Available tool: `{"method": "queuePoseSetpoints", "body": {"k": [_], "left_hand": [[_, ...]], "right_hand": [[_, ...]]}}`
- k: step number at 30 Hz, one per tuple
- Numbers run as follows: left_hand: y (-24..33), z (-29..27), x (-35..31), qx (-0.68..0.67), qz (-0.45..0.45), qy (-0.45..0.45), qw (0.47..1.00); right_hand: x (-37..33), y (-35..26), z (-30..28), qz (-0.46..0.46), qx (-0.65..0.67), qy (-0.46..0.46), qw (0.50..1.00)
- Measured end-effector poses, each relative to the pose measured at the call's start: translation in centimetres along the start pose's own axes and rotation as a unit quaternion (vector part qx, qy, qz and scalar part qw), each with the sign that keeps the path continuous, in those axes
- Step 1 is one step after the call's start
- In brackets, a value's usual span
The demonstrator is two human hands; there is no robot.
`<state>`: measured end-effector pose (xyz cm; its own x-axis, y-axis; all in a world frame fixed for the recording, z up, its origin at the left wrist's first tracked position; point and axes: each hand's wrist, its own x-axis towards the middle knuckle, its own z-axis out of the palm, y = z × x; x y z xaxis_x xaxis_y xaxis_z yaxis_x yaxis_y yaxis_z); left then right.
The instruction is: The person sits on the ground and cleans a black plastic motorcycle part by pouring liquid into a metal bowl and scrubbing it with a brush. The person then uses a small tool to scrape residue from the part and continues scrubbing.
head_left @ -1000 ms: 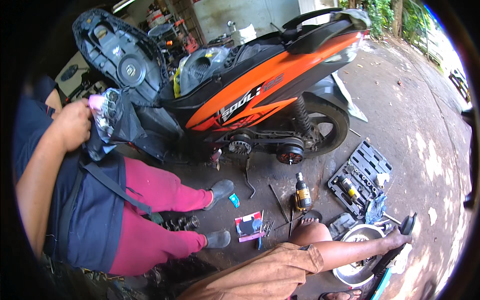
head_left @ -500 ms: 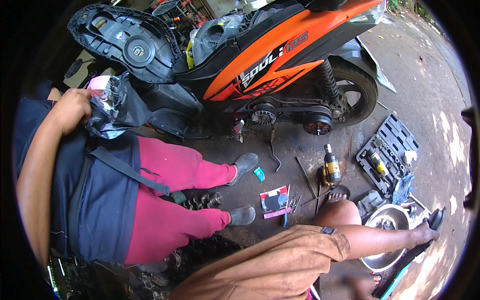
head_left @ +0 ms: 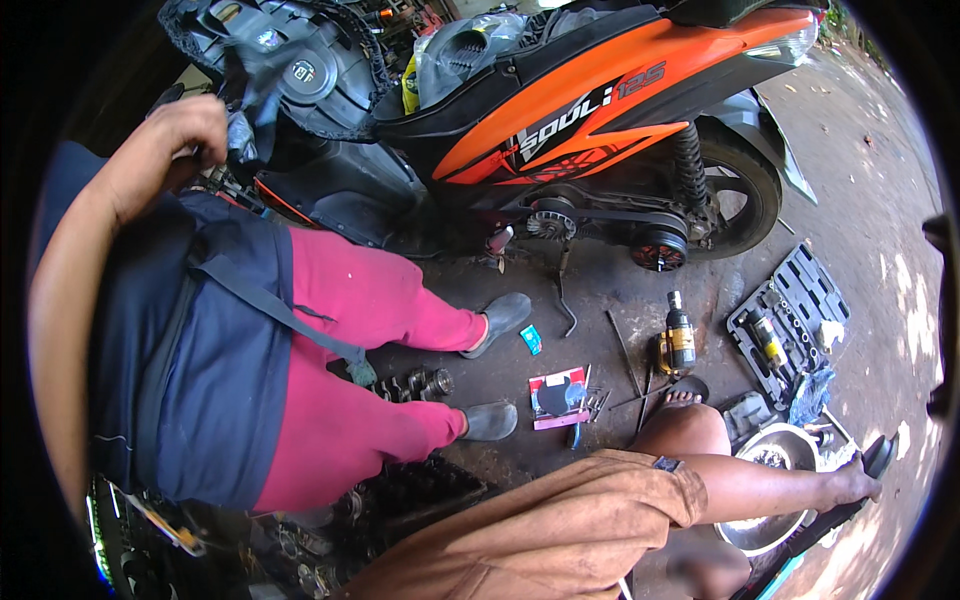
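The fingers of the person's right hand (head_left: 185, 132) were curled in, though whether they were clamped on the blurred dark plastic bag (head_left: 241, 136) just beside them could not be told. The bag showed in front of the raised seat (head_left: 318, 78) of an orange and black scooter (head_left: 560, 125). Farther out, on the ground (head_left: 535, 465), a power tool (head_left: 679, 340) was between a red card (head_left: 558, 396) and an open toolbox (head_left: 808, 288).
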<state>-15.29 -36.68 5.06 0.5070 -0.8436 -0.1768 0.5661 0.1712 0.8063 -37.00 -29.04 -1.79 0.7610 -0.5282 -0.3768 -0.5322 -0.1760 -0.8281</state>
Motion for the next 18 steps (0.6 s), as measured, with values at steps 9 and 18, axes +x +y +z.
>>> {"method": "queuePoseSetpoints", "body": {"k": [9,18], "left_hand": [[-5.8,2.4,-2.0,-0.012,-0.057,0.003,0.998],[-5.7,2.7,-6.7,0.005,-0.076,0.006,0.997]], "right_hand": [[-3.7,3.2,5.9,0.051,0.009,-0.060,0.997],[-4.5,2.3,5.7,0.039,0.004,-0.050,0.998]]}}
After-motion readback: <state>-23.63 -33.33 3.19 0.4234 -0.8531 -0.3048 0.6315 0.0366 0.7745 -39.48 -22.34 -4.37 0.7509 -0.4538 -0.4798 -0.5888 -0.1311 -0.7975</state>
